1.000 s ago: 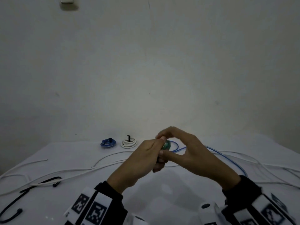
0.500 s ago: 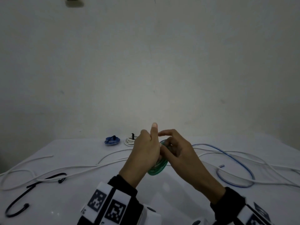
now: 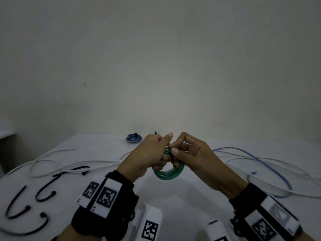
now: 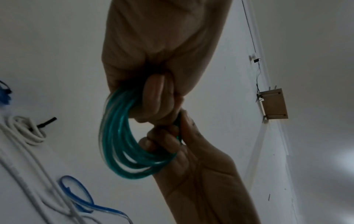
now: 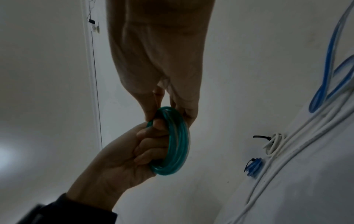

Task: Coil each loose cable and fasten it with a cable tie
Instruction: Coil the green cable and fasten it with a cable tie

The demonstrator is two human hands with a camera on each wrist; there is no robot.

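A green cable coil [image 3: 167, 173] of several loops hangs in the air between both hands above the white table [image 3: 173, 193]. My left hand [image 3: 152, 153] has its fingers curled through the coil [image 4: 118, 144], thumb raised. My right hand [image 3: 180, 152] pinches the top of the coil [image 5: 172, 144] with thumb and forefinger. No cable tie shows on the green coil. Black cable ties [image 3: 43, 193] lie at the left of the table. A loose blue cable [image 3: 271, 169] and loose white cables [image 3: 86, 168] lie across the table.
A tied blue coil [image 3: 133, 137] sits at the far edge of the table; a tied white coil [image 5: 273, 142] with a black tie sits beside it, mostly hidden behind my left hand in the head view. A bare wall rises behind.
The green coil has dropped lower and now hangs in plain sight below the hands. My right hand went from reaching into the coil to pinching its top. The head camera tilted down.
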